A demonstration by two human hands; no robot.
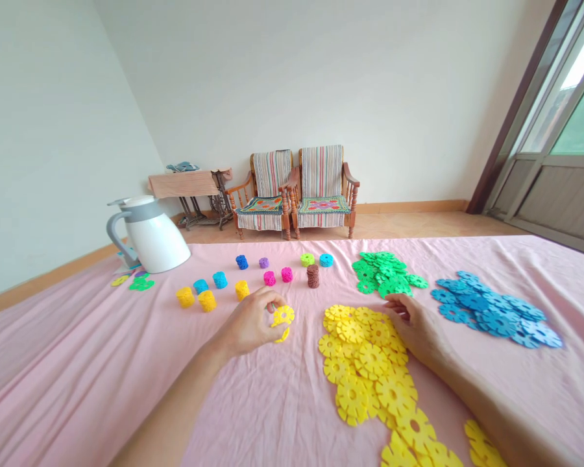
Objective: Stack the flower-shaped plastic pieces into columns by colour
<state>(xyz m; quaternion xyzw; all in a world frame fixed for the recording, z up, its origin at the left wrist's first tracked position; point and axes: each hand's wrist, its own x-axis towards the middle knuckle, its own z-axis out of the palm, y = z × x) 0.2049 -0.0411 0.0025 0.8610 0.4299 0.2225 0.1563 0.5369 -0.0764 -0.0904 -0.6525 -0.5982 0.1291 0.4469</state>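
Note:
My left hand (254, 323) pinches a small stack of yellow flower-shaped plastic discs (283, 315) between thumb and fingers, just above the pink cloth. On the right, my right hand (413, 324) is at the upper right edge of a large spread pile of yellow discs (372, 360). Its fingers are bent and a little apart, with no disc visible between them. Behind that hand lies a green disc pile (383, 272), and to its right a blue disc pile (491, 305). Close beyond my left hand stands a neat yellow stack (242, 290).
More short stacks stand further back, among them a brown stack (313, 277), a pink stack (269, 278) and a blue stack (220, 279). A white jug (158, 237) with a grey handle is at the back left of the pink cloth (141, 363). Two wooden armchairs (324, 178) stand beyond.

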